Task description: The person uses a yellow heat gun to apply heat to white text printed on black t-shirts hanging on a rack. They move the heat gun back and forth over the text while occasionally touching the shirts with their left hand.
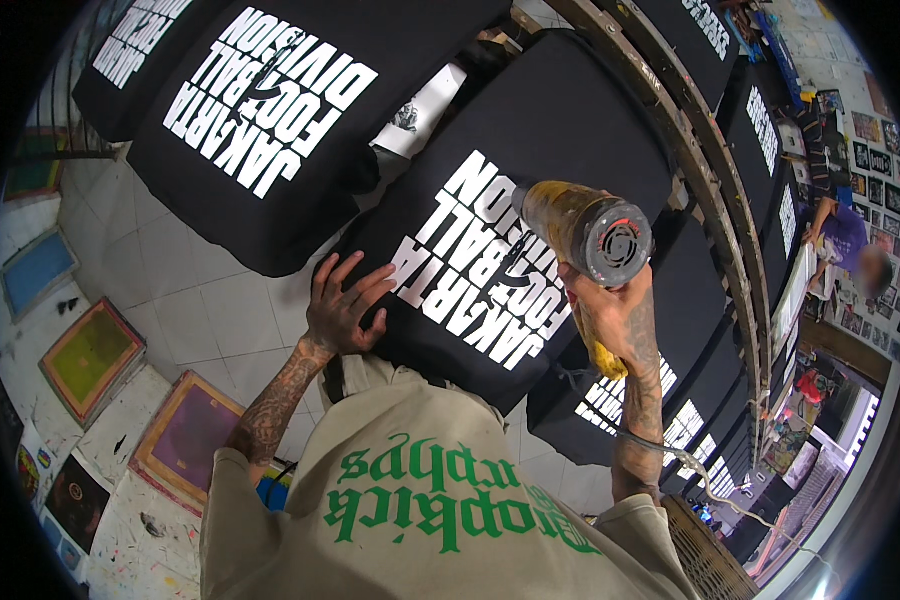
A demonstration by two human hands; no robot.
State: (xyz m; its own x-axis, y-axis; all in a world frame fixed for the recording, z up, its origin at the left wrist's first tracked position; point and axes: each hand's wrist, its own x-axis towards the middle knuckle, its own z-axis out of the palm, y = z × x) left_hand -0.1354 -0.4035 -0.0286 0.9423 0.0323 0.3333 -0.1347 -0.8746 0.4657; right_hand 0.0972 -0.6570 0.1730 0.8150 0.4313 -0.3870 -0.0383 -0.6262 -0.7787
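Note:
My right hand [615, 315] grips a worn yellow heat gun [567, 212] with a grey vented rear end, and a cord trails from its handle past my forearm. The nozzle side points toward the far left, over a black T-shirt [595, 110] spread flat in front of me. Bold white lettering [448, 270] covers the shirt's near part, and the heat gun blocks some of it. At the shirt's left edge, my left hand [348, 305] has its fingers spread and holds nothing; whether the fingertips press on the cloth I cannot tell.
Similar black printed shirts [240, 160] lie to the left and along a row at right. A curved-looking rail [715, 190] runs beside them. Framed printing screens [92, 360] lean at the lower left above a tiled floor [220, 310]. Another person [842, 235] stands at far right.

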